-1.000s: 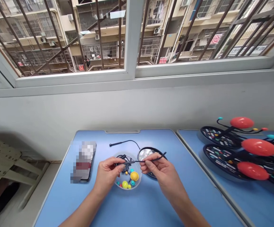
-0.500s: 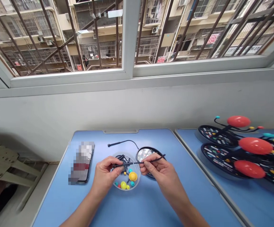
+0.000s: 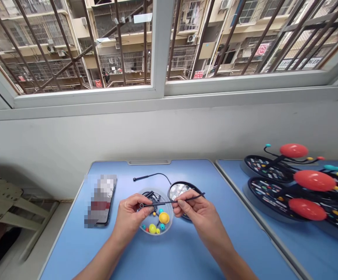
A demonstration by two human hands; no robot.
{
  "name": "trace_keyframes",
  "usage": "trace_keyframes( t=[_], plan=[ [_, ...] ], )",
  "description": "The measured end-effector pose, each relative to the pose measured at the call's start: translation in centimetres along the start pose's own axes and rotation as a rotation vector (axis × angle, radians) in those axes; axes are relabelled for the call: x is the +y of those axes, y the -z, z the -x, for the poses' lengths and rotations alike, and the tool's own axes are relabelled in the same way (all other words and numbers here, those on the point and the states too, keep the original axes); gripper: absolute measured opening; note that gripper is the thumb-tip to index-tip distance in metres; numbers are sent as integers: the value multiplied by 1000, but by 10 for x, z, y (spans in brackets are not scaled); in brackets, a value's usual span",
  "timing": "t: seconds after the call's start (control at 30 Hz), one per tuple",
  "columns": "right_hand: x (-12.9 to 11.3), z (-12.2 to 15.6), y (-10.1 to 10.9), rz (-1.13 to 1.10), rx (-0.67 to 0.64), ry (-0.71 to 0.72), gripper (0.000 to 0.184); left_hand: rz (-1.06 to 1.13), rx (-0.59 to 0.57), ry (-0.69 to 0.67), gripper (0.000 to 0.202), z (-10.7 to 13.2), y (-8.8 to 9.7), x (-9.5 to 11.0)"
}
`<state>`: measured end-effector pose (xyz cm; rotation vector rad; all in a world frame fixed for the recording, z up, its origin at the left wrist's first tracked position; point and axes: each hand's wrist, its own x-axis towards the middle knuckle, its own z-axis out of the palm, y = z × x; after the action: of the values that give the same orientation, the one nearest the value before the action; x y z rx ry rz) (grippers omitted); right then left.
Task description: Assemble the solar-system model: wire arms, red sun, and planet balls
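My left hand (image 3: 132,216) pinches a black plastic tube (image 3: 158,203) with a ring at its near end. Between the thumb and fingers of my right hand (image 3: 195,208) is a thin black rod (image 3: 196,197), its far end sticking out to the right. The rod's left tip meets the tube's open end; how deep it sits inside, I cannot tell. Below the hands, a clear round bowl (image 3: 171,224) holds black tubes, a yellow half-ball (image 3: 164,218) and small coloured balls. A round black base (image 3: 183,182) with a patterned face lies partly behind my right hand.
A black rod with a tube end (image 3: 141,178) lies curved at the back of the blue table (image 3: 169,260). A phone (image 3: 101,200), partly blurred out, lies on the left. Several planet models with red balls (image 3: 314,180) stand on the right-hand table.
The view has shifted very slightly. Both hands keep their hold, and the tube and rod stay end to end with hardly any movement.
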<state>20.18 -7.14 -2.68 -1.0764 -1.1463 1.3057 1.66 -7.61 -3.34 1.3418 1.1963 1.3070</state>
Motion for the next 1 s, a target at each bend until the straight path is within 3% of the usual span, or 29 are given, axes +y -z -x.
trace_keyframes(
  t=[0.43,0.83,0.9,1.0],
  plan=[
    [-1,4,-3,42,-15,44,24,-84,-9,-102,4,2,2,1],
    [8,12,-13,117,39,113,23,-27,70,-43,2,6,-7,-1],
    [8,12,-15,105,44,110,23,-60,27,-5,10,6,-7,3],
    [7,11,-15,76,42,113,23,-69,-38,55,41,4,-3,8]
  ],
)
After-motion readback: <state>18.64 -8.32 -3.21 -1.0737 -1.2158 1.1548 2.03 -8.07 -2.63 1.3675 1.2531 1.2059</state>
